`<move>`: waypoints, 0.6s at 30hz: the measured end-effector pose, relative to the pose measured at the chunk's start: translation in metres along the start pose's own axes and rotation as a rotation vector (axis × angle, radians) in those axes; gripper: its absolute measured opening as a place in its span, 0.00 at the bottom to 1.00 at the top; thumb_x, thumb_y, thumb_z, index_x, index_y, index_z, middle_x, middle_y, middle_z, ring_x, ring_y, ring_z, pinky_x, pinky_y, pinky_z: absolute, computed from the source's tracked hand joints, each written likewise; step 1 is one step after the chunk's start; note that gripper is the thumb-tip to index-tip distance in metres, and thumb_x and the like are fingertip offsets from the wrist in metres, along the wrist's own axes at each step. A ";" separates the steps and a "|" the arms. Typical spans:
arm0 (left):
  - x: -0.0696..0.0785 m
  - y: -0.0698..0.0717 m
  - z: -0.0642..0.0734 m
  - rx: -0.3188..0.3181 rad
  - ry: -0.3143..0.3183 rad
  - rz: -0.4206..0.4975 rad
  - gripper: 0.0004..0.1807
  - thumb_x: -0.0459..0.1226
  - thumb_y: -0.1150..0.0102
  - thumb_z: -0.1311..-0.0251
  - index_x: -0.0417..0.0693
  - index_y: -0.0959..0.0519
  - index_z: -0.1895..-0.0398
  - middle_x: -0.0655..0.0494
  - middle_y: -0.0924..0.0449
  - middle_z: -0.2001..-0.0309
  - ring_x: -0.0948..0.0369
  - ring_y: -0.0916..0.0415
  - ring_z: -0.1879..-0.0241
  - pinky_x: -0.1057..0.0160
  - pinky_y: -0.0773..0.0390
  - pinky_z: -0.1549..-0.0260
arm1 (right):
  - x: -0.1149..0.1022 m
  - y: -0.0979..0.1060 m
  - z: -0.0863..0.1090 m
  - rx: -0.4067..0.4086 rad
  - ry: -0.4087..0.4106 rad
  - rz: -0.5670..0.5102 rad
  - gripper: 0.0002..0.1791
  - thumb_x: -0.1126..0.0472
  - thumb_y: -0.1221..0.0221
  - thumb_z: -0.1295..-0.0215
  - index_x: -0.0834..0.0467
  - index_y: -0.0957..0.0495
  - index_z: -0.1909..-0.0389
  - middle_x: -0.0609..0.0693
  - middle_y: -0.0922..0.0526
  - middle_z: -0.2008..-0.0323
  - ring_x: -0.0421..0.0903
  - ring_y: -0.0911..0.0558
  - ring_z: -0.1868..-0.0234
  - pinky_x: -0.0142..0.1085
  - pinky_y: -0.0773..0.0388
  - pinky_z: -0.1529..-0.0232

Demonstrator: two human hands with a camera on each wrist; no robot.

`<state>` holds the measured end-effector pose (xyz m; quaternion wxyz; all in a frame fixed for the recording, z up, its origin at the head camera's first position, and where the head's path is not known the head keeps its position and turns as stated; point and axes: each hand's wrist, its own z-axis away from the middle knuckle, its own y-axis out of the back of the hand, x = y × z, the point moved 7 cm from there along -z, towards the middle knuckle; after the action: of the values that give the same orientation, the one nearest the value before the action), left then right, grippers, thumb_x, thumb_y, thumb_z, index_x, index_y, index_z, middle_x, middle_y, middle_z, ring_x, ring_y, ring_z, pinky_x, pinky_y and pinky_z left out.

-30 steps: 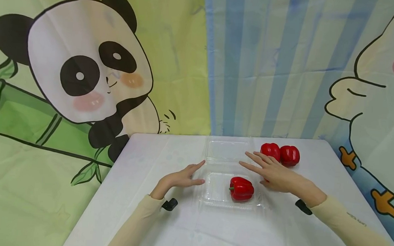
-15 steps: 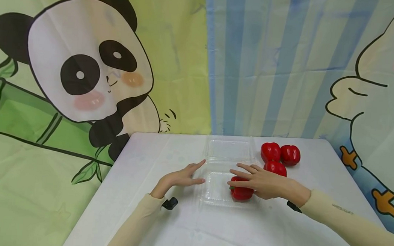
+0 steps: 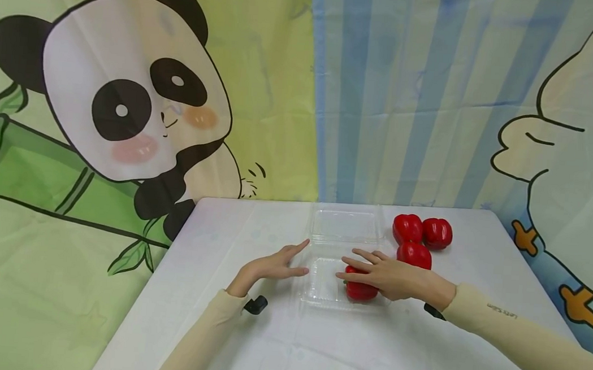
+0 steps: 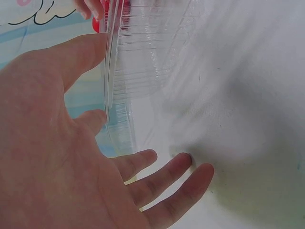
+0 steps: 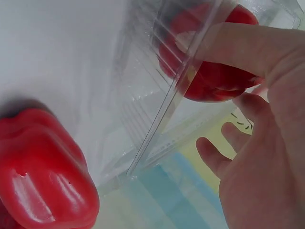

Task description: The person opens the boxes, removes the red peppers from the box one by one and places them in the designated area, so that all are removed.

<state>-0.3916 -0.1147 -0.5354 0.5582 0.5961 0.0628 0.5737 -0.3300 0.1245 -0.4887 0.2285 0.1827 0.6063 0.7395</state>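
Observation:
A clear plastic clamshell container [image 3: 319, 285] lies with its lid folded back on the white table. Inside its near half sits a red bell pepper [image 3: 360, 292]. My right hand [image 3: 398, 279] reaches over the right rim and holds this pepper; in the right wrist view the thumb [image 5: 238, 45] lies against its side, behind the clear wall, and the fingers are around the far side. My left hand [image 3: 273, 267] is at the container's left side, fingers spread. In the left wrist view its thumb and index fingertip rest at the container's rim [image 4: 110, 71].
Three more red bell peppers stand right of the container: one at the back [image 3: 407, 230], one beside it [image 3: 437, 234], and one nearer [image 3: 414, 254], close behind my right hand. The container's lid [image 3: 345, 226] lies toward the back. A printed curtain [image 3: 259, 120] hangs behind the table.
My right hand has moved left from beside the nearer loose pepper to the one in the container, which has shifted slightly left. The left hand has stayed at the container's side.

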 end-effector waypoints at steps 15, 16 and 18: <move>0.003 0.004 0.003 0.004 0.001 -0.011 0.47 0.60 0.49 0.30 0.58 0.59 0.17 0.41 0.53 0.20 0.46 0.54 0.21 0.38 0.44 0.28 | 0.001 0.005 0.002 0.048 -0.020 -0.072 0.54 0.62 0.21 0.56 0.38 0.37 0.26 0.52 0.32 0.30 0.57 0.35 0.29 0.51 0.19 0.44; 0.003 0.004 0.002 0.006 -0.002 -0.014 0.47 0.59 0.49 0.30 0.58 0.59 0.17 0.42 0.53 0.20 0.46 0.54 0.21 0.38 0.44 0.28 | 0.002 0.005 0.003 0.050 -0.028 -0.087 0.54 0.62 0.21 0.56 0.38 0.37 0.27 0.52 0.31 0.30 0.57 0.35 0.29 0.51 0.18 0.46; 0.004 0.005 0.002 0.009 -0.006 -0.017 0.46 0.59 0.49 0.30 0.58 0.59 0.17 0.41 0.53 0.20 0.46 0.54 0.21 0.39 0.44 0.28 | 0.004 0.006 0.004 0.053 -0.039 -0.115 0.54 0.62 0.21 0.56 0.38 0.37 0.27 0.52 0.31 0.31 0.56 0.35 0.30 0.49 0.17 0.48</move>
<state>-0.3916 -0.1145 -0.5291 0.5606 0.5999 0.0688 0.5666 -0.3316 0.1290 -0.4819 0.2777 0.1678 0.6305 0.7052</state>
